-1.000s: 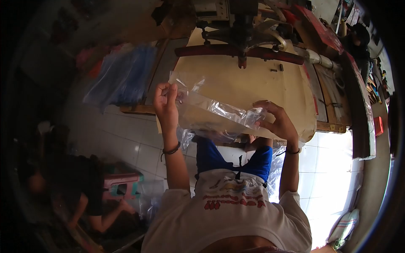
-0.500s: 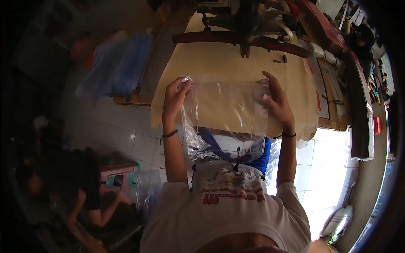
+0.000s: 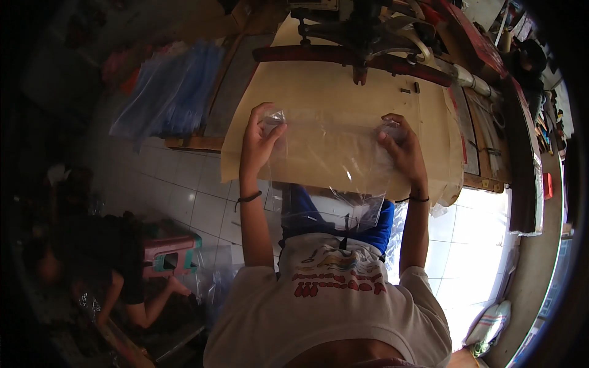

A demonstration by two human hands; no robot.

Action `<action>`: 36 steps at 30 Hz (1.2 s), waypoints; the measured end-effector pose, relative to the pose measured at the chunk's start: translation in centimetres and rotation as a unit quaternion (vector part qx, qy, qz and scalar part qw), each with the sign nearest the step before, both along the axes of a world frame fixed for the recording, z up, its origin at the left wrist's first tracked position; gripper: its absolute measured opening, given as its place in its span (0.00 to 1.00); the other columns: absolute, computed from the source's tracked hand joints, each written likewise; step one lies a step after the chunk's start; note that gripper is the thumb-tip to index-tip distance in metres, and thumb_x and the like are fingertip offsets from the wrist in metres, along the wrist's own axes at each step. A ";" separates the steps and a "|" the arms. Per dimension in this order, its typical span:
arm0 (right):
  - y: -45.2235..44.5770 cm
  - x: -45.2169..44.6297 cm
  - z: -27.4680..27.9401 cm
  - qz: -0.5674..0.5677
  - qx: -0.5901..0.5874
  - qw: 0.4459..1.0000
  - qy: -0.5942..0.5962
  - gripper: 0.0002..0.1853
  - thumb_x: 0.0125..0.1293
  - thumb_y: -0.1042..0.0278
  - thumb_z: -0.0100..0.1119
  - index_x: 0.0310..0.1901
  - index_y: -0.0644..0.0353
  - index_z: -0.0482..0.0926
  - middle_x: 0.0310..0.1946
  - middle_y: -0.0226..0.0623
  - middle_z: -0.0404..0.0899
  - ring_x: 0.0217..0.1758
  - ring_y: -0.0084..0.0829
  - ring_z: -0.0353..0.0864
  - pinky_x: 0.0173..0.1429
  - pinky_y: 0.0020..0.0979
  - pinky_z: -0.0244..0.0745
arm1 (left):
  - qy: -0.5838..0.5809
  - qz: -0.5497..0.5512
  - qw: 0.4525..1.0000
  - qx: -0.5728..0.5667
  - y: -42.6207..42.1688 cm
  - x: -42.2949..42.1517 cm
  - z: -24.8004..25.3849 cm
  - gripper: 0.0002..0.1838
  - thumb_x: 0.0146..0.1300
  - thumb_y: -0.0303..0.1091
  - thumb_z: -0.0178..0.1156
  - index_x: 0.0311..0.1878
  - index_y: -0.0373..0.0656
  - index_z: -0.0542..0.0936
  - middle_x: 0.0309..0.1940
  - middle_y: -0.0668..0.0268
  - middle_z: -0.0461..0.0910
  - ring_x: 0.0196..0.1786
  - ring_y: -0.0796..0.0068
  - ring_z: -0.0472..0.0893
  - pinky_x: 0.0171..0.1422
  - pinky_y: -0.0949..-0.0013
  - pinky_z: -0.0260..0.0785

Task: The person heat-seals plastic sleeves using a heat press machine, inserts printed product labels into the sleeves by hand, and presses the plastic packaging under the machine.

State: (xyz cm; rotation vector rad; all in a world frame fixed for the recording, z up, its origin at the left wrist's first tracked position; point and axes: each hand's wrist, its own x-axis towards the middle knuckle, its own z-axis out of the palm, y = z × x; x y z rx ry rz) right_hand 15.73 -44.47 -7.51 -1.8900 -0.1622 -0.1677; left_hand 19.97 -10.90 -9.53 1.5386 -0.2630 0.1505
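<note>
A clear plastic sheet or bag point(image 3: 331, 153) hangs between my two hands, its lower part reaching down in front of my lap. My left hand point(image 3: 262, 136) pinches its upper left corner between thumb and fingers. At the opposite upper corner, my right hand point(image 3: 400, 141) has its fingers curled over the plastic, thumb in front. Behind the plastic lies a tan paper-like covering point(image 3: 331, 86) on the worktable. Whether the plastic has one layer or two, I cannot tell.
Beyond my hands a dark machine with a long red bar point(image 3: 307, 54) spans the table. Bluish plastic sheets point(image 3: 172, 92) drape at the left. A person point(image 3: 92, 264) sits low at left near a pink and teal stool point(image 3: 172, 254). A long beam point(image 3: 520, 159) stands right.
The plastic's lower edge has risen a little and its upper corners are more bunched in my fingers. My left hand has shifted slightly right, and my right fingers have curled in.
</note>
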 end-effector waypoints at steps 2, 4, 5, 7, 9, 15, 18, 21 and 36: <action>0.2 0.0 -0.2 -0.007 0.032 0.999 0.006 0.21 0.70 0.59 0.67 0.59 0.61 0.75 0.40 0.34 0.84 0.42 0.21 0.80 0.49 0.25 0.75 | -0.001 -0.007 1.000 0.015 0.0 -0.2 0.4 0.25 0.68 0.26 0.65 0.66 0.43 0.71 0.46 0.65 0.83 0.43 0.84 0.82 0.43 0.80 0.72; 0.2 0.0 -0.2 -0.013 0.055 0.998 0.016 0.21 0.72 0.58 0.66 0.59 0.62 0.74 0.39 0.33 0.84 0.41 0.20 0.80 0.48 0.24 0.75 | 0.015 -0.021 0.996 0.083 0.7 -0.1 0.3 0.25 0.70 0.27 0.63 0.68 0.42 0.70 0.45 0.64 0.83 0.42 0.84 0.82 0.42 0.81 0.71; 0.1 -0.1 -0.1 -0.015 0.062 0.998 0.021 0.22 0.72 0.58 0.65 0.59 0.62 0.74 0.38 0.33 0.84 0.41 0.20 0.80 0.48 0.24 0.74 | 0.016 -0.033 0.996 0.081 0.9 -0.2 0.3 0.24 0.70 0.27 0.62 0.68 0.42 0.70 0.45 0.64 0.84 0.43 0.84 0.83 0.41 0.81 0.72; 0.1 -0.2 -0.1 -0.014 0.070 0.997 0.015 0.22 0.73 0.58 0.64 0.61 0.61 0.74 0.38 0.33 0.84 0.41 0.19 0.80 0.48 0.23 0.74 | 0.020 -0.057 0.995 0.077 1.0 -0.2 0.3 0.23 0.71 0.27 0.61 0.68 0.41 0.71 0.45 0.64 0.84 0.44 0.84 0.83 0.39 0.81 0.72; 0.1 -0.1 -0.2 -0.005 0.074 0.997 -0.011 0.23 0.73 0.59 0.64 0.63 0.60 0.73 0.39 0.32 0.84 0.42 0.19 0.81 0.48 0.23 0.75 | 0.025 -0.063 0.997 0.048 0.8 -0.3 0.4 0.22 0.70 0.26 0.62 0.66 0.41 0.73 0.50 0.66 0.82 0.39 0.87 0.80 0.38 0.82 0.73; -0.1 -0.3 0.0 0.015 0.054 0.998 0.014 0.25 0.71 0.64 0.67 0.67 0.55 0.73 0.38 0.31 0.83 0.44 0.19 0.81 0.51 0.23 0.75 | -0.007 -0.055 0.997 0.045 0.8 -0.4 0.2 0.23 0.69 0.26 0.63 0.66 0.39 0.75 0.59 0.67 0.79 0.45 0.83 0.84 0.40 0.81 0.77; -0.2 -0.1 -0.4 0.018 0.051 0.999 0.004 0.25 0.70 0.65 0.67 0.67 0.56 0.73 0.37 0.31 0.82 0.43 0.18 0.80 0.51 0.23 0.75 | 0.007 -0.100 0.993 0.065 0.9 -0.6 1.2 0.24 0.68 0.26 0.65 0.67 0.41 0.76 0.60 0.68 0.79 0.50 0.78 0.86 0.42 0.80 0.78; 0.1 -0.3 0.0 0.007 0.050 0.999 0.007 0.26 0.69 0.65 0.69 0.66 0.55 0.73 0.36 0.30 0.80 0.41 0.18 0.79 0.48 0.22 0.75 | 0.055 -0.140 0.985 0.083 1.2 -0.2 1.3 0.24 0.66 0.27 0.67 0.66 0.42 0.78 0.61 0.68 0.79 0.51 0.76 0.86 0.43 0.79 0.79; 0.0 -0.2 -0.3 -0.021 0.026 0.999 -0.025 0.16 0.70 0.61 0.67 0.51 0.65 0.78 0.39 0.33 0.85 0.42 0.22 0.82 0.50 0.27 0.76 | 0.008 -0.028 0.998 0.051 0.1 -0.1 -0.7 0.15 0.67 0.29 0.68 0.53 0.41 0.76 0.43 0.69 0.80 0.41 0.83 0.83 0.35 0.80 0.75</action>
